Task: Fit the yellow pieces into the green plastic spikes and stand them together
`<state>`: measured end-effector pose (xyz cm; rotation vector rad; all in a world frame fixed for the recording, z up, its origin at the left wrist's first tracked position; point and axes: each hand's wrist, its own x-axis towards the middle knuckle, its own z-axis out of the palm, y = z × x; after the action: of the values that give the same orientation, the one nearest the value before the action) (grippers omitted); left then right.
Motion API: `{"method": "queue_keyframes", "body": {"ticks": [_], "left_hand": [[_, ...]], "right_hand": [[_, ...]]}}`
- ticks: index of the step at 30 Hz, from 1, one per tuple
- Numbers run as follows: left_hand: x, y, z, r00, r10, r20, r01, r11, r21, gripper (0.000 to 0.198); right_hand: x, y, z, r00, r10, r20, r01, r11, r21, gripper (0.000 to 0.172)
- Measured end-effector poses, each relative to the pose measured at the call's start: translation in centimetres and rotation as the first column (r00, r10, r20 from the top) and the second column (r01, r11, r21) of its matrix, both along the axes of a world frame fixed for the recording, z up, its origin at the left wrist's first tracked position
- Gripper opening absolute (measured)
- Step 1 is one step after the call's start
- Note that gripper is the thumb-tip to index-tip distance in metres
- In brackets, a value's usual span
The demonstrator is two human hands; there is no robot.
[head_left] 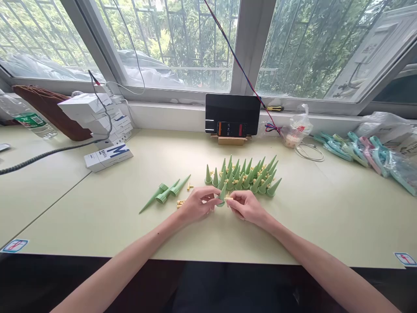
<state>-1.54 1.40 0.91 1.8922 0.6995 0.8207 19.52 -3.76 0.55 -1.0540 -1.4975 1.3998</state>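
Note:
My left hand (197, 203) is closed round a green plastic cone spike (222, 194) at the middle of the pale table (97, 217). My right hand (247, 205) pinches a small yellow piece (228, 199) against the cone's open end. Just behind my hands stands a cluster of several upright green cones (245, 176). To the left lie three green spikes (166, 192) on their sides, with a few loose yellow pieces (181, 202) beside them.
A dark tablet (232, 114) with a phone (231, 129) propped before it stands at the window sill. White boxes (97, 117) and a water bottle (28, 118) sit at the left, a cable (42, 154) crosses there. Pastel clips (358, 150) and bags lie at the right.

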Motion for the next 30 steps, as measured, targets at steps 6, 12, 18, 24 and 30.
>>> {"method": "queue_keyframes", "body": {"ticks": [6, 12, 18, 24, 30], "left_hand": [[0.0, 0.0, 0.3, 1.000, -0.013, -0.017, 0.018, 0.960, 0.281, 0.021], [0.0, -0.1, 0.2, 1.000, 0.005, -0.005, -0.004, 0.958, 0.286, 0.021], [0.2, -0.2, -0.3, 0.999, 0.051, 0.013, -0.050, 0.996, -0.074, 0.025], [0.3, -0.2, 0.1, 0.997, -0.006, 0.080, 0.035, 0.931, -0.363, 0.032], [0.2, -0.3, 0.6, 0.994, -0.041, 0.097, 0.080, 0.894, -0.441, 0.033]], "right_hand": [[0.1, 0.2, 0.6, 0.994, 0.022, -0.105, -0.037, 0.989, -0.141, 0.036], [0.2, 0.1, 0.3, 0.996, 0.030, -0.084, -0.040, 0.992, -0.116, 0.037], [0.1, 0.1, -0.4, 0.997, -0.010, 0.070, 0.004, 0.997, 0.076, 0.036], [0.2, 0.2, -1.0, 0.942, -0.167, 0.293, 0.012, 0.885, 0.466, 0.035], [0.4, 0.2, -1.5, 0.908, -0.249, 0.337, -0.029, 0.765, 0.643, 0.029]]}}
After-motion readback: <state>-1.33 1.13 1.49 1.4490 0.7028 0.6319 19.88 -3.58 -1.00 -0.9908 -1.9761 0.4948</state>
